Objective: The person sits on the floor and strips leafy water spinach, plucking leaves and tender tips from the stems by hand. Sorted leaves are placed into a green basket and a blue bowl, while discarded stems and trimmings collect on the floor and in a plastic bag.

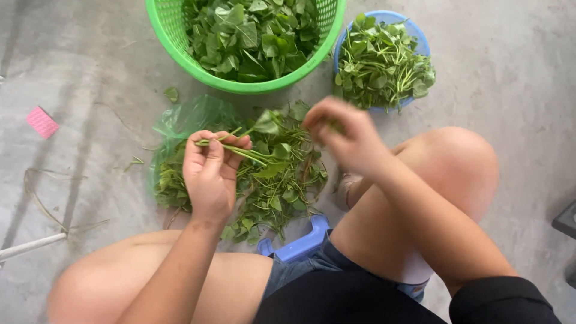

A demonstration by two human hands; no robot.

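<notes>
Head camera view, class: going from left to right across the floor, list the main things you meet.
Pink block → white stick → left hand holding green stems → green basket of leaves → right hand → blue bowl of trimmed greens → dark object at the edge.

Bare arms, denim shorts, dark top

Both hands, the left hand [210, 171] and the right hand [345, 135], are bare, with no gloves, rings or watch to be seen, and the forearms are uncovered up to the elbow. A black sleeve [504, 300] covers the right upper arm, just right of the blue denim shorts [312, 264]. The shorts are short, with a frayed pale hem, and leave both knees bare. Black cloth of the top lies just below the shorts.
</notes>
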